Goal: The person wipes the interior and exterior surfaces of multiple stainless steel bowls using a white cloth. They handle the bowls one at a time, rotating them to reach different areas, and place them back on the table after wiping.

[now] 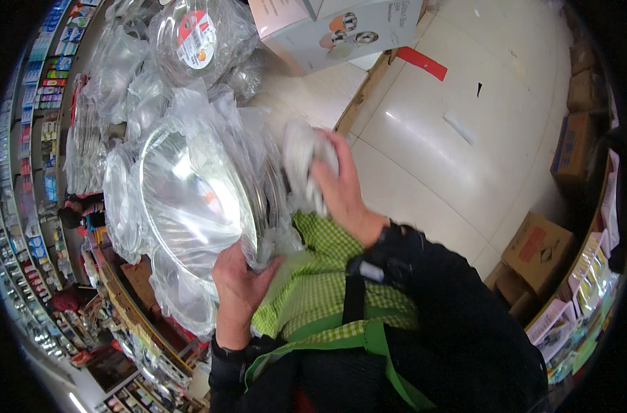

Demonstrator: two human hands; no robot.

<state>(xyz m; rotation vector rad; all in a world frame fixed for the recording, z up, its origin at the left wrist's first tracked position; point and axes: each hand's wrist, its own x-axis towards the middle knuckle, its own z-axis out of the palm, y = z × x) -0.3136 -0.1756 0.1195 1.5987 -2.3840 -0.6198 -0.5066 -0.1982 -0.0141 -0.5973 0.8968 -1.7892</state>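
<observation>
A stack of round metal basins (194,191) wrapped in clear plastic stands tilted before me. My left hand (243,284) grips the lower edge of the plastic-wrapped stack, with the thumb over the film. To its right, my right hand (341,186) holds a white cloth (305,160), blurred, beside the stack's right side. More plastic-wrapped metalware lies around, with a round metal piece bearing a red and white label (197,38) at the top.
A printed carton (339,36) stands on a low platform (313,93) at the top. Shelves of packaged goods (50,88) curve along the left. Cardboard boxes (538,253) and a display rack (576,310) stand at the right. A red strip (421,63) lies on the tiled floor (421,149).
</observation>
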